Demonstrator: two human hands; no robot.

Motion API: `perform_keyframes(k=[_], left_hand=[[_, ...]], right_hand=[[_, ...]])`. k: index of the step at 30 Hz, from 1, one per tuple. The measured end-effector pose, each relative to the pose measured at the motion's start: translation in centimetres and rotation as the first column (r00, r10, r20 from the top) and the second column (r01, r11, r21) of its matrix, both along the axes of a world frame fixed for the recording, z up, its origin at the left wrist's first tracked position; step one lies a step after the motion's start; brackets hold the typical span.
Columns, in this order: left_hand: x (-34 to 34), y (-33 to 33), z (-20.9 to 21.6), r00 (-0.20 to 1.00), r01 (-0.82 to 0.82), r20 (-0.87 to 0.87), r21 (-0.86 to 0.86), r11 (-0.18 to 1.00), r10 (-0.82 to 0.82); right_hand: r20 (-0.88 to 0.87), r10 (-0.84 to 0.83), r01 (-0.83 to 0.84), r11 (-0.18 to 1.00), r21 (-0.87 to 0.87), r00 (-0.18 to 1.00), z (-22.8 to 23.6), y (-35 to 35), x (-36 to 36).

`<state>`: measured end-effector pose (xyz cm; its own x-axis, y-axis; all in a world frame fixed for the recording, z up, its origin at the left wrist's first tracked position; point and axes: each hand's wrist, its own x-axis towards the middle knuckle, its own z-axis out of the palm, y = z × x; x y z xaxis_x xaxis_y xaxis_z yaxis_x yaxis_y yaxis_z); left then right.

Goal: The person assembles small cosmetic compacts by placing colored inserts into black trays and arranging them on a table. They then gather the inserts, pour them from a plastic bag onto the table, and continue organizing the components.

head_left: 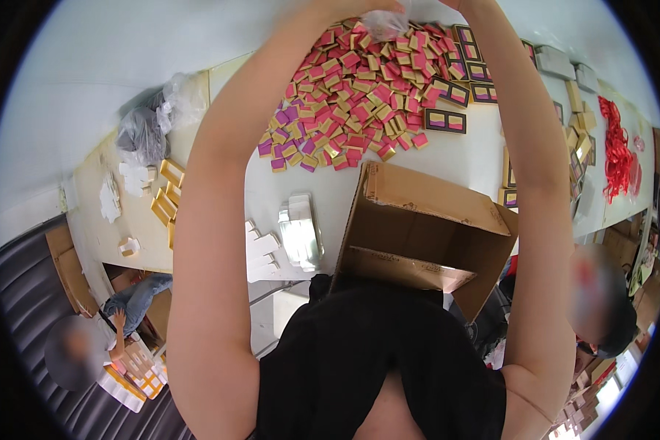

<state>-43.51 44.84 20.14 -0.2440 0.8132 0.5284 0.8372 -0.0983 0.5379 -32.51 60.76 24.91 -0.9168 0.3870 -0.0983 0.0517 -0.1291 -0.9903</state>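
Observation:
Both my arms stretch far over the table to the upper edge. My left hand (361,6), partly cut off there, has its fingers closed at a crumpled clear plastic bag (386,26). Only a small part of my right hand (463,4) shows, just right of the bag; its fingers are out of the picture. Below the bag spreads a big heap of small pink-and-gold boxes (356,92), with purple-and-gold ones (290,114) at its lower left. Dark two-compartment boxes (445,122) lie along the heap's right side. An open cardboard box (433,187) tilts toward me at the near edge.
Clear plastic cases (301,231) and white card pieces (260,249) lie left of the carton. Farther left are yellow trays (167,202) and a bagged dark bundle (143,132). Red ribbons (616,150) lie far right. One person (117,330) is at lower left, another (601,301) at right.

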Motion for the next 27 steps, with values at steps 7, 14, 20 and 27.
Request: perform_keyframes(k=[7, 14, 20, 27], left_hand=[[-9.4, -5.4, -6.0, 0.437, -0.381, -0.849, 0.126, 0.916, 0.299], [0.1, -10.3, -0.7, 0.675, -0.503, 0.641, 0.036, 0.864, 0.366], [3.5, -14.3, 3.7, 0.385, -0.544, 0.91, 0.092, 0.834, 0.151], [13.8, -21.5, 6.5, 0.634, -0.616, 0.716, 0.24, 0.75, 0.292]], right_hand=[[0.086, -0.001, -0.033, 0.922, 0.387, 0.996, -3.7, 7.1, 8.4], [0.579, -0.251, -0.45, 0.423, 0.787, 0.776, -20.9, 4.0, 20.1], [0.477, -0.328, -0.414, 0.247, 0.876, 0.815, -22.5, -0.1, 19.7], [0.62, -0.305, -0.481, 0.423, 0.768, 0.723, -22.6, -0.3, 20.4]])
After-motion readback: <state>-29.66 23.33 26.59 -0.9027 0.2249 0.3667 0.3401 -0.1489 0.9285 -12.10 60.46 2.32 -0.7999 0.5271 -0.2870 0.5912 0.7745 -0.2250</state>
